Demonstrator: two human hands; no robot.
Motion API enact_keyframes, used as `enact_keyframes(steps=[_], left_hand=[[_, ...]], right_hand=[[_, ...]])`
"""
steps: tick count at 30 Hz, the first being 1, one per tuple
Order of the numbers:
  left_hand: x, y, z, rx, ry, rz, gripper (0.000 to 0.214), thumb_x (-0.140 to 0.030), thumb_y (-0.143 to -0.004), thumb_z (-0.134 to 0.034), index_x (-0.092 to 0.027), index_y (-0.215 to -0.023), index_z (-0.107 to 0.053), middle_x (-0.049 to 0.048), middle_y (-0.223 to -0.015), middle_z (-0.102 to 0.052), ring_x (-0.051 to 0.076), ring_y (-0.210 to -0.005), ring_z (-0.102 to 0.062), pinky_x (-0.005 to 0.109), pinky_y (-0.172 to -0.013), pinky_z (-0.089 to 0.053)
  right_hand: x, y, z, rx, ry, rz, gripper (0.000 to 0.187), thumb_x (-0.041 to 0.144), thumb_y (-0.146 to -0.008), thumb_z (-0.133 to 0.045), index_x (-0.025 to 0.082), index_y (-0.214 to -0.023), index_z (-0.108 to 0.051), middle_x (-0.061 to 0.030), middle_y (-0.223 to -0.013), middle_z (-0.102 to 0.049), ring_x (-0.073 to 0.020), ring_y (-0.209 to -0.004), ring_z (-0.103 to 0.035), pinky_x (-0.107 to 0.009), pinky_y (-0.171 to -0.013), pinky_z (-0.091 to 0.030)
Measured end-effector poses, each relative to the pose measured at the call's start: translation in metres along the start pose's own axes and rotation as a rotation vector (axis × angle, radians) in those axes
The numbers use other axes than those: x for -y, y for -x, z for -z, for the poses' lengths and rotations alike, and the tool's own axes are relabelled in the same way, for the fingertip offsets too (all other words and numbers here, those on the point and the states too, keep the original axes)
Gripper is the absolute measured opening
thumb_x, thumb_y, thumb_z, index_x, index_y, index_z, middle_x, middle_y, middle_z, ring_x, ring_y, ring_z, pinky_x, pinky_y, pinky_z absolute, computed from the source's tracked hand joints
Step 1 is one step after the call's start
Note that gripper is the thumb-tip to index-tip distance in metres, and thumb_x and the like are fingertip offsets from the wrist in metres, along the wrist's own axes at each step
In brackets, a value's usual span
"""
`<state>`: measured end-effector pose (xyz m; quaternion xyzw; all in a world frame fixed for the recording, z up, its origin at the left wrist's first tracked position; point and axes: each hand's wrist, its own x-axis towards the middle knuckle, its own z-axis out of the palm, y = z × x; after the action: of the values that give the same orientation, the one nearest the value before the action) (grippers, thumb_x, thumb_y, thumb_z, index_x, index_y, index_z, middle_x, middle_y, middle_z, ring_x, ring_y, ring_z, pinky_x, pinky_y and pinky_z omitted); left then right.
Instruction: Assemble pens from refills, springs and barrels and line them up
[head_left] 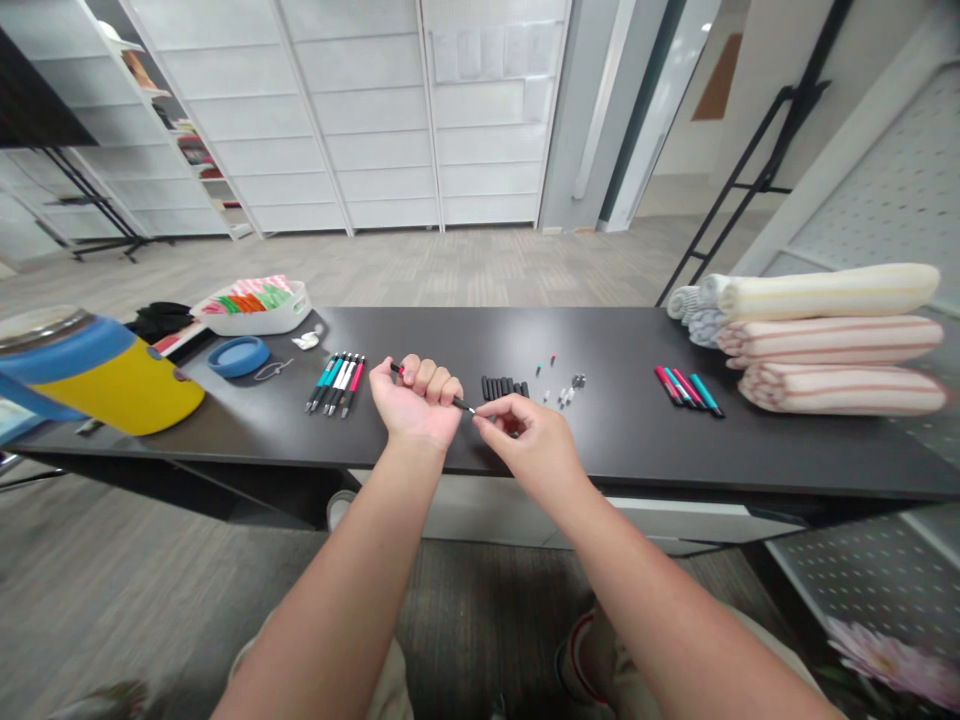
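Reached over the dark table (pixel 615 345), curled the left hand (pixel 418 402) into a fist, narrowed the right hand (pixel 534 432) to a thumb-and-forefinger pinch, and held 1 slim black pen (pixel 460 403) by body and metallic tip (pixel 471 410), left of short black tubes (pixel 504 387) and tinier white pieces (pixel 562 398).

Four coloured barrels (pixel 686 385), one hand-held pen (pixel 463 404) — one bottle (pixel 112 375), one lid (pixel 238 356), one basket (pixel 298 308)

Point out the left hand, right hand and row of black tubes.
Left hand (pixel 417 404): head view, on the palm.
Right hand (pixel 534 434): head view, back of the hand.
Black tubes (pixel 504 385): head view, a middle tube.
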<state>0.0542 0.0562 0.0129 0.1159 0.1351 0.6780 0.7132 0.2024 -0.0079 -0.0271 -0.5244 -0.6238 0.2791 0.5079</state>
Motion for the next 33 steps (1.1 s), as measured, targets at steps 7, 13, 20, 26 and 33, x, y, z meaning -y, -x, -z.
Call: enact_keyframes(steps=[7,13,20,26,33], left_hand=[[0.013,0.003,-0.002,0.077,-0.029,0.001,0.056,-0.058,-0.103,-0.035,-0.022,-0.062,-0.027,-0.0075,-0.051,-0.017,0.009,-0.041,-0.018,0.027,-0.042,-0.02],[0.015,0.004,-0.003,0.078,-0.089,-0.038,0.057,-0.059,-0.104,-0.036,-0.022,-0.061,-0.029,-0.0072,-0.05,-0.019,0.009,-0.04,-0.021,0.027,-0.042,-0.022],[0.013,0.005,-0.004,0.096,-0.048,-0.027,0.055,-0.056,-0.103,-0.038,-0.022,-0.06,-0.029,-0.0073,-0.051,-0.017,0.009,-0.04,-0.019,0.027,-0.042,-0.019],[0.011,0.006,-0.004,0.106,-0.028,-0.014,0.055,-0.055,-0.102,-0.04,-0.022,-0.061,-0.028,-0.0076,-0.051,-0.017,0.009,-0.04,-0.019,0.027,-0.042,-0.018],[0.01,0.008,-0.007,0.116,-0.025,-0.01,0.055,-0.055,-0.104,-0.037,-0.022,-0.061,-0.027,-0.0077,-0.05,-0.016,0.009,-0.04,-0.018,0.027,-0.042,-0.018]], right_hand=[[-0.002,-0.001,0.002,-0.036,-0.066,-0.06,0.014,0.032,-0.084,-0.075,0.021,-0.093,-0.079,0.0036,-0.065,-0.064,-0.0129,-0.058,-0.054,-0.026,-0.058,-0.043],[-0.004,0.0,0.001,-0.016,-0.154,-0.09,0.019,0.037,-0.087,-0.074,0.021,-0.097,-0.079,-0.0031,-0.083,-0.078,-0.0173,-0.071,-0.068,-0.029,-0.066,-0.052],[-0.003,0.002,0.001,0.043,0.03,0.0,0.017,0.035,-0.094,-0.069,0.022,-0.102,-0.077,-0.0017,-0.085,-0.079,-0.0178,-0.072,-0.069,-0.03,-0.067,-0.051],[-0.001,0.001,0.002,0.099,0.202,0.152,0.021,0.03,-0.104,-0.055,0.024,-0.092,-0.071,-0.002,-0.085,-0.075,-0.0192,-0.08,-0.067,-0.032,-0.074,-0.046],[0.0,0.001,0.002,0.106,0.15,0.078,0.013,0.034,-0.099,-0.064,0.023,-0.107,-0.063,0.001,-0.084,-0.069,-0.0167,-0.07,-0.061,-0.03,-0.067,-0.044]])
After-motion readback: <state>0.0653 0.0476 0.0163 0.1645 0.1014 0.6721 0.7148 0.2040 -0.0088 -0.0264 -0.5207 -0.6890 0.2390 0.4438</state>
